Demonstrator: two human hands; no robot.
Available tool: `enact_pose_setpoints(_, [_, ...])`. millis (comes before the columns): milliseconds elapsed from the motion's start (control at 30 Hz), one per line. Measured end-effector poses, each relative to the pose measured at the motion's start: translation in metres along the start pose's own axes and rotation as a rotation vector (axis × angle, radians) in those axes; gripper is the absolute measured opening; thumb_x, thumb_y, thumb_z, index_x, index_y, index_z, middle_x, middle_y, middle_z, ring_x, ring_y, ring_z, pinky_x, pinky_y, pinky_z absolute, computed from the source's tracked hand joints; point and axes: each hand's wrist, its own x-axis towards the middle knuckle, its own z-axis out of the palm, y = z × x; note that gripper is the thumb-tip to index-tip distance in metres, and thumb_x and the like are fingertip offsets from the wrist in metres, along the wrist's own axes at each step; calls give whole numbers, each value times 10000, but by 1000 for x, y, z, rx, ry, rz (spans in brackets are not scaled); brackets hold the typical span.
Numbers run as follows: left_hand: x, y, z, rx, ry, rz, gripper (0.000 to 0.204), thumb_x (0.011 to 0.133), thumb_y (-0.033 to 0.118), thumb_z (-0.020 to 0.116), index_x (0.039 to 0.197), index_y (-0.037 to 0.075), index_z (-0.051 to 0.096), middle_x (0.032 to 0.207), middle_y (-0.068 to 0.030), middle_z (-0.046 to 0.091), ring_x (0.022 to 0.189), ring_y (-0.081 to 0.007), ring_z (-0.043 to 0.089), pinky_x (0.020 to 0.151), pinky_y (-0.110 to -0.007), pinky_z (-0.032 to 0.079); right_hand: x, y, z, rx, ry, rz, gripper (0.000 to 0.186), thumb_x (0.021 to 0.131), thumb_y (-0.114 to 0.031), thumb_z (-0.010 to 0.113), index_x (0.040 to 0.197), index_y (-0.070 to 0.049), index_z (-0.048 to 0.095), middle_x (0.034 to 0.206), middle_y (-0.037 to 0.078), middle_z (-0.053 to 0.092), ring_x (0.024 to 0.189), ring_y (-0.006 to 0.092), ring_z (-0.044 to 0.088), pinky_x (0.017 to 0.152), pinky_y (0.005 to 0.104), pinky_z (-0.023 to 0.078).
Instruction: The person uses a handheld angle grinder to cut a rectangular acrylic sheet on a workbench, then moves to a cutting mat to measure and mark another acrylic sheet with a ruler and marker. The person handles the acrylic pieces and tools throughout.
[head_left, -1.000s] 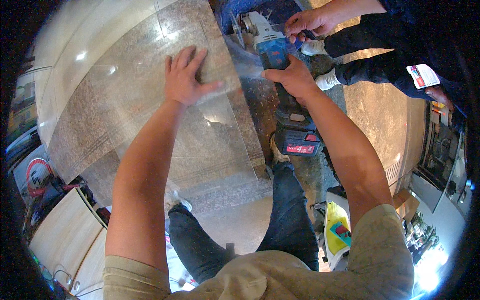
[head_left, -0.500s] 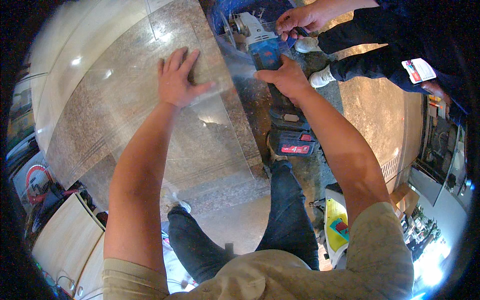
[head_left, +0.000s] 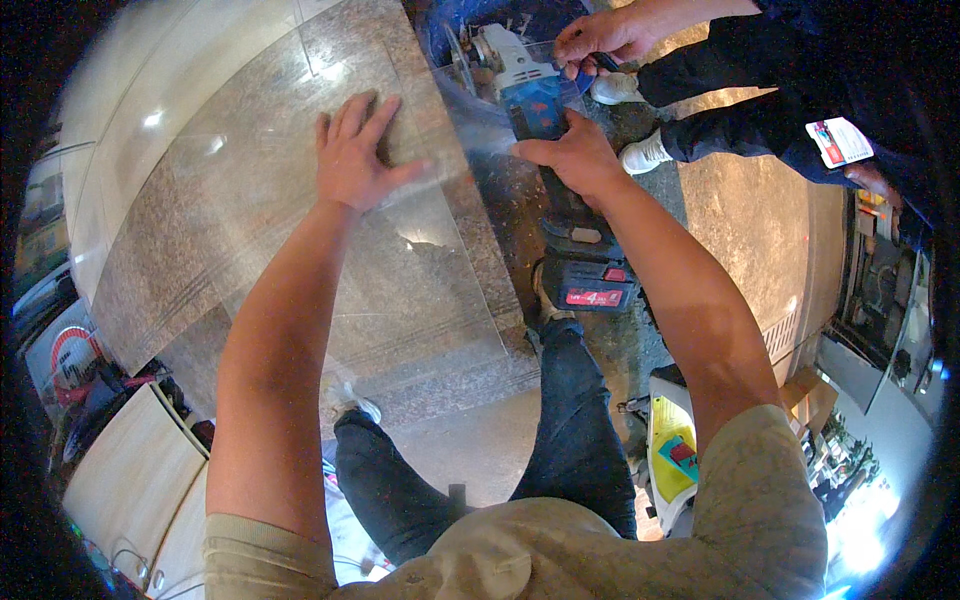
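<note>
My left hand (head_left: 352, 160) lies with fingers spread on a clear plastic-like sheet (head_left: 450, 325), which rests over a mottled stone-patterned board (head_left: 230, 160). My right hand (head_left: 585, 160) is wrapped round the body of a blue-and-grey cordless angle grinder (head_left: 530, 100). The grinder's disc (head_left: 462, 60) is at its far end, beside the board's right edge, and a battery pack (head_left: 590, 285) sits at its near end. A co-worker's hand (head_left: 605, 40) is pinched close to the grinder's head, at what looks like a clear edge; exactly what it holds is unclear.
A blue tub (head_left: 437, 30) stands beneath the grinder's head. At the right are the co-worker's white shoes (head_left: 645, 152) and dark trousers. Near my right elbow is a yellow-lined container (head_left: 668, 455). Pale wooden panels (head_left: 130, 470) stand at the lower left.
The grinder and my right hand have shifted very slightly to the right. My left hand stays flat in the same place.
</note>
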Motion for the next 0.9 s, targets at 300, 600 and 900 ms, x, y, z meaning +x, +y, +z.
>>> enact_pose_setpoints(300, [1, 0, 1, -8, 11, 3, 1004, 690, 730, 861, 1545, 268, 607, 1596, -134, 529, 1536, -332, 441, 1277, -676, 218, -8, -5, 0, 17, -15, 25, 582, 789, -274, 934, 1223, 4, 665, 941, 98, 746, 742, 188, 699, 672, 363, 576])
enact_pose_setpoints(600, [3, 1, -3, 3, -27, -1, 1027, 706, 720, 873, 1575, 255, 583, 1615, -153, 519, 1533, -374, 450, 1277, -669, 226, -10, -10, -3, 27, -47, 66, 638, 772, -305, 941, 1263, 6, 677, 1044, 110, 759, 879, 217, 719, 824, 371, 585])
enact_pose_setpoints(900, [1, 0, -3, -14, -67, -34, 1017, 708, 698, 865, 1581, 266, 571, 1643, -128, 485, 1570, -347, 394, 1304, -675, 179, -6, 4, 2, -31, -9, 31, 643, 765, -309, 947, 1279, -21, 688, 1073, 100, 760, 909, 214, 713, 843, 370, 578])
